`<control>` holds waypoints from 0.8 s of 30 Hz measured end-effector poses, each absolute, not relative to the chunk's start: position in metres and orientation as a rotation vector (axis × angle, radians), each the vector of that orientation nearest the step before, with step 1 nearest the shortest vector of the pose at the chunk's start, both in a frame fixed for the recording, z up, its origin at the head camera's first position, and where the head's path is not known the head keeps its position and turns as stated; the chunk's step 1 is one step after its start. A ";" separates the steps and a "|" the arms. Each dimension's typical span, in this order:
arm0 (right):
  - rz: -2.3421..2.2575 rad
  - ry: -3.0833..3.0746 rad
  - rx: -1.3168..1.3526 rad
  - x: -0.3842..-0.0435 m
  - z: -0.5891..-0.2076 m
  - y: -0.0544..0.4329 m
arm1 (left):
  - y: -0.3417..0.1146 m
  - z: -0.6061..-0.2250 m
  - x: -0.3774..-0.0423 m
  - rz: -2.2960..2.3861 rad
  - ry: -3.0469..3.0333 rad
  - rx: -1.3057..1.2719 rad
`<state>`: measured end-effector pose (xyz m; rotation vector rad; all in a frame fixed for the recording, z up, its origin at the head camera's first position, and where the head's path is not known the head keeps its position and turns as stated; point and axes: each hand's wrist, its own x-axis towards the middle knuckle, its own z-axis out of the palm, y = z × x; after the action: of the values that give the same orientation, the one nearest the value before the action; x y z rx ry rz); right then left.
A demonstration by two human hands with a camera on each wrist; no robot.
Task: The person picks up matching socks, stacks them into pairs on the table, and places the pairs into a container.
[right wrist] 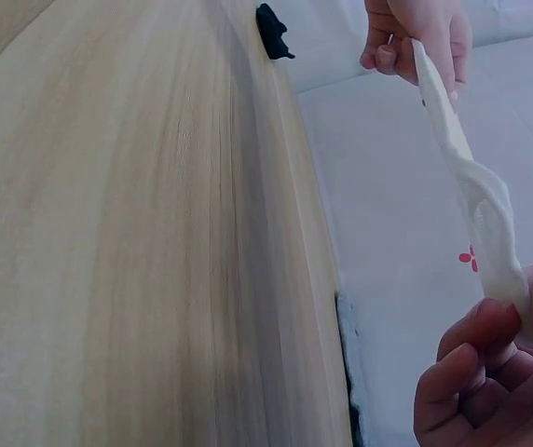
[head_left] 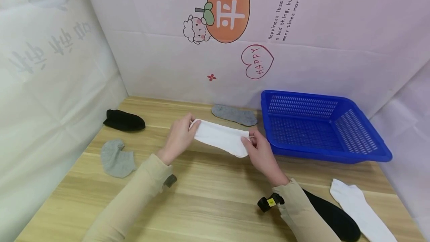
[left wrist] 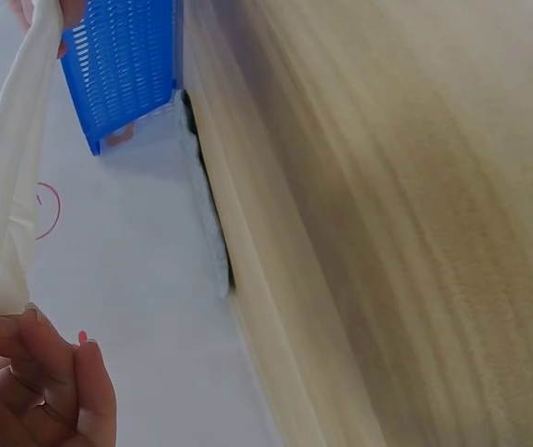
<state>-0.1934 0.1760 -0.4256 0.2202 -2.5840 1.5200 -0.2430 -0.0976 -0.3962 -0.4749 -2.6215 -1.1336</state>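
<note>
A white sock [head_left: 220,136] is stretched sideways between both hands, lifted over the middle of the table. My left hand [head_left: 180,136] pinches its left end, thumb on top. At the other end my right hand [head_left: 262,154] pinches it between thumb and fingers. From the left wrist view the white sock [left wrist: 10,177] shows edge-on as a thin folded band, with the fingers of the left hand [left wrist: 38,386] curled beneath its end. The right wrist view shows the right hand [right wrist: 490,372] gripping the near end. Behind the held sock lies a dark grey sock [head_left: 234,115] on the table.
A blue plastic basket [head_left: 330,156] stands at the back right against the wall sheet. On the left of the wooden table [head_left: 208,197] lie a black sock [head_left: 124,120] and a light grey sock [head_left: 117,160]. Another black sock [head_left: 336,216] and a white sock [head_left: 361,208] lie front right.
</note>
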 end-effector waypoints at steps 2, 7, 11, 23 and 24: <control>1.498 -2.597 0.237 -0.193 -0.426 0.177 | -0.098 -0.398 -0.242 -1.142 -2.622 -0.479; 1.461 -2.636 0.256 -0.193 -0.428 0.180 | -0.100 -0.405 -0.241 -1.125 -2.627 -0.493; 1.436 -2.659 0.262 -0.193 -0.429 0.181 | -0.101 -0.409 -0.241 -1.091 -2.657 -0.534; 1.465 -2.793 0.244 -0.193 -0.436 0.183 | -0.108 -0.415 -0.240 -1.091 -2.834 -0.567; 1.467 -2.797 0.240 -0.193 -0.436 0.183 | -0.108 -0.416 -0.240 -1.100 -2.847 -0.562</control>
<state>-0.1931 0.1835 -0.4361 0.2400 -2.7969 1.4668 -0.2403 -0.1084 -0.4158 -0.5618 -2.8473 -1.1000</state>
